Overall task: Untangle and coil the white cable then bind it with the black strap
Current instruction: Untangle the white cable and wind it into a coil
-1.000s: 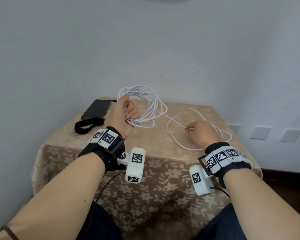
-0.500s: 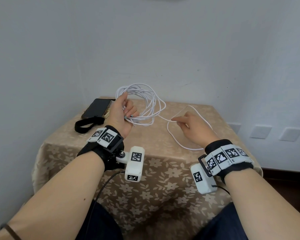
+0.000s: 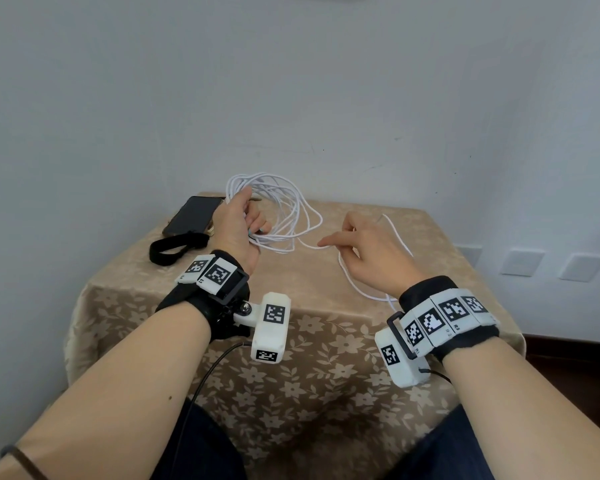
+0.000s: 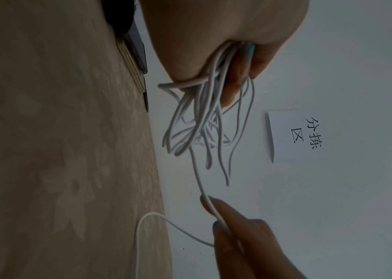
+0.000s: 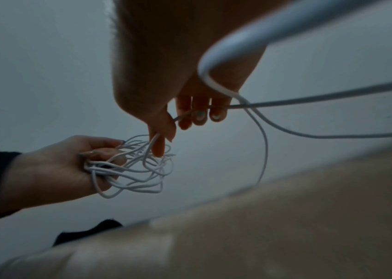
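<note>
My left hand (image 3: pixel 238 226) is raised above the table's back left and grips a loose bundle of loops of the white cable (image 3: pixel 284 209); the same bundle (image 4: pixel 204 113) hangs from its curled fingers in the left wrist view. One strand (image 3: pixel 309 244) runs rightwards to my right hand (image 3: pixel 364 247), which pinches it between thumb and fingers (image 5: pixel 163 128) above the table's middle. The cable's free length (image 3: pixel 357 289) trails under my right hand toward the front right edge. The black strap (image 3: pixel 174 247) lies flat as a loop at the table's left.
A dark phone (image 3: pixel 194 216) lies at the back left corner beside the strap. The small table carries a beige flowered cloth (image 3: pixel 291 375) and stands against a grey wall. A paper note (image 4: pixel 297 136) is stuck on the wall. Wall sockets (image 3: pixel 520 261) sit low on the right.
My right hand lifted off the table and moved left toward the bundle, drawing the strand up with it. The left hand kept its grip on the loops and stayed nearly still.
</note>
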